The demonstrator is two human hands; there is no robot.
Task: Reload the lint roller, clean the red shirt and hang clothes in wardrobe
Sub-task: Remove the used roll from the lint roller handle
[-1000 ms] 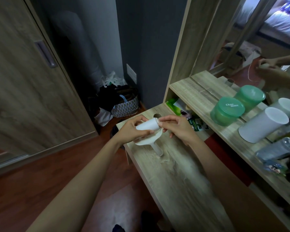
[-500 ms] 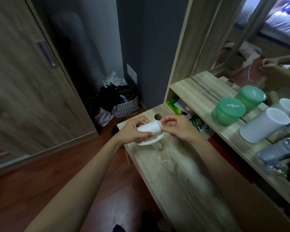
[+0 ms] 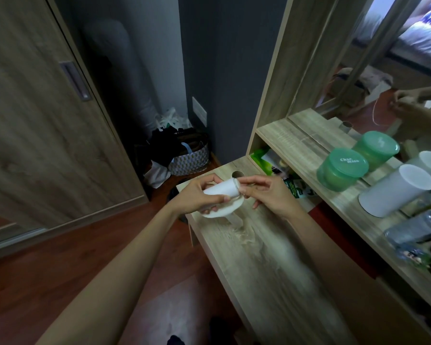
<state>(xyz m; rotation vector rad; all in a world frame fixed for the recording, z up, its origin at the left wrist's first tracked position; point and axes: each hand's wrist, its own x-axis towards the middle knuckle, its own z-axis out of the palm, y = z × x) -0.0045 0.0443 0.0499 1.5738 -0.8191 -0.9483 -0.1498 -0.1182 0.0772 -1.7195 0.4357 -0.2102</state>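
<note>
Head view: the left hand is clamped around a white roll, which it holds tilted just above the far end of the wooden counter. The right hand meets it from the right, with forefinger and thumb pinching the rim of the roll's open end and the other fingers loosely curled. The white part of the lint roller shows just below the left hand, low over the counter. On the shelf to the right stand a green jar and, nearer, a white canister, with a mirror behind them. A wardrobe door fills the left, and a patterned basket sits on the floor in the far corner.
</note>
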